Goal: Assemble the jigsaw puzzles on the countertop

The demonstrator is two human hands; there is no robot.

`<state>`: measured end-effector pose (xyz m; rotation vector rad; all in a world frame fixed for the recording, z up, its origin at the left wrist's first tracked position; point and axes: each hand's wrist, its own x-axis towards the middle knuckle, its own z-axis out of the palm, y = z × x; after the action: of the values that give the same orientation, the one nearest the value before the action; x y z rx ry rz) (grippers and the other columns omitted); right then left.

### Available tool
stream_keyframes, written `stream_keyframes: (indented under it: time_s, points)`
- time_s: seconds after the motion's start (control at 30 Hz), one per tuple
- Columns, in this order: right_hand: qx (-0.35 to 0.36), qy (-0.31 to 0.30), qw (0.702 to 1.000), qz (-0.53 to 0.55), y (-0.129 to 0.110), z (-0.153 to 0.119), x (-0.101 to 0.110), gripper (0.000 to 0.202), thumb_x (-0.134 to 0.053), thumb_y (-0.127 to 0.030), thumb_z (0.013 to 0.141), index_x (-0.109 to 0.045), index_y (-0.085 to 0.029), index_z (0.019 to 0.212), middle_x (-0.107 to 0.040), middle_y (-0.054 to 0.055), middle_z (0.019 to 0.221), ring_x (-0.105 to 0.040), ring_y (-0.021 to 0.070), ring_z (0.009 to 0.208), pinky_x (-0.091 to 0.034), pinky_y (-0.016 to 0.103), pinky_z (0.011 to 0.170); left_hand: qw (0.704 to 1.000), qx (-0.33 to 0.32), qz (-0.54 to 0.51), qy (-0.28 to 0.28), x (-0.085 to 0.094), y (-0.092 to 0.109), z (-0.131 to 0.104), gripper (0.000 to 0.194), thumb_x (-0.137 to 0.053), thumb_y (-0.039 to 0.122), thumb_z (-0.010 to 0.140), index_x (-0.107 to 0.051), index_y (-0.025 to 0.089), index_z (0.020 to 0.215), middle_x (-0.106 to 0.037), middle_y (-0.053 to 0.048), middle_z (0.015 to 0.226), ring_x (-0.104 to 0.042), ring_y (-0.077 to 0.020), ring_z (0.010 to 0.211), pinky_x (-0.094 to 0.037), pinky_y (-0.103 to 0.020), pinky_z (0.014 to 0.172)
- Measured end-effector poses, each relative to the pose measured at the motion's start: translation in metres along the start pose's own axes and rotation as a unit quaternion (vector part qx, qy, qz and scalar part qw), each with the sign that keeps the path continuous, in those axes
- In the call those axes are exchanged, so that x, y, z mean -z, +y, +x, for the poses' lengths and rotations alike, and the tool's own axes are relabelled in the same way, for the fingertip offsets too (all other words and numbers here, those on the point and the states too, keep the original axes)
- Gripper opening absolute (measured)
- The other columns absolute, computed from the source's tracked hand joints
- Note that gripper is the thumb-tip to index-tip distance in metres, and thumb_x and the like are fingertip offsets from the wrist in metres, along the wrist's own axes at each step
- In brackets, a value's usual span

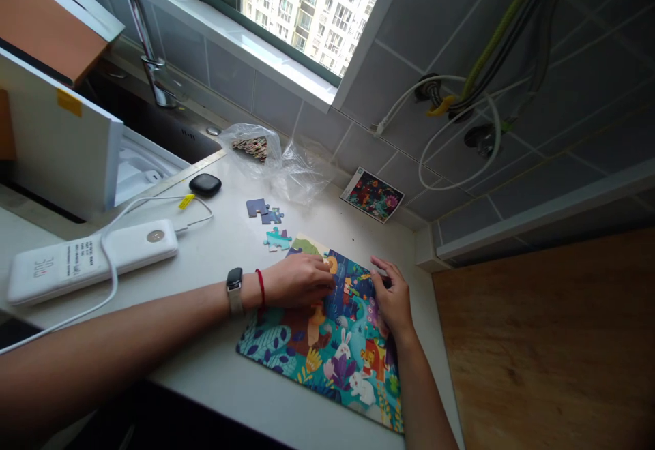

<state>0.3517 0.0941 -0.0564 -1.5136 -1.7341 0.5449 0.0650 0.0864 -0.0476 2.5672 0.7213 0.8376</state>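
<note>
White and smooth, the desk (220,368) carries everything here, from the corner under the tiled wall down to its near edge. On it lies the jigsaw puzzle (327,348), a nearly full picture of leaves, rabbits and a lion, set at a slant with its upper rows under both hands. The left hand (301,279) lies flat on the upper left part, fingers (325,274) pressed together and curled down onto a piece near the orange patch; whether they pinch it or only press cannot be told. The right hand (393,296) rests on the upper right edge, fingers (381,266) slightly spread, steadying the board.

For a clean fit, I would judge it best to keep the right hand as an anchor so the assembled part cannot slide, and to press straight down with the left fingertips rather than push sideways.

Beyond lie a power bank (86,259) with its cable, a plastic bag (271,157), a reference card (372,194), and the loose pieces (269,225).
</note>
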Motion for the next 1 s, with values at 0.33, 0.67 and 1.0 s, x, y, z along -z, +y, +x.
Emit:
stream_keyframes:
  time_s: [0.33, 0.67, 1.0]
  points:
    - [0.006, -0.021, 1.000, -0.008, 0.001, -0.001, -0.002, 0.030, -0.064, -0.042, 0.091, -0.082, -0.022, 0.103, -0.076, 0.012, 0.110, -0.069, 0.0296, 0.109, -0.053, 0.045, 0.100, 0.948, 0.302, 0.089, 0.033, 0.001, -0.027, -0.006, 0.060, -0.057, 0.048, 0.104, -0.051, 0.012, 0.151, -0.048, -0.022, 0.159, -0.033, -0.0457, 0.153, -0.034, -0.063, 0.121]
    - [0.014, -0.057, 0.997, -0.041, 0.003, -0.002, -0.002, 0.030, -0.062, -0.043, 0.091, -0.082, -0.025, 0.105, -0.076, 0.010, 0.111, -0.068, 0.0298, 0.110, -0.051, 0.046, 0.102, 0.886, 0.422, 0.187, -0.046, 0.058, -0.065, -0.022, 0.045, -0.061, 0.040, 0.098, -0.065, 0.019, 0.138, -0.052, -0.021, 0.155, -0.036, -0.0513, 0.149, -0.033, -0.071, 0.113]
    - [0.019, -0.063, 0.997, -0.046, 0.004, -0.002, -0.003, 0.030, -0.062, -0.042, 0.091, -0.082, -0.026, 0.106, -0.074, 0.009, 0.111, -0.068, 0.0287, 0.110, -0.051, 0.044, 0.101, 0.914, 0.380, 0.119, -0.075, 0.084, -0.088, -0.033, 0.053, -0.072, 0.029, 0.081, -0.070, 0.020, 0.133, -0.069, -0.015, 0.129, -0.064, -0.0336, 0.121, -0.049, -0.039, 0.104]
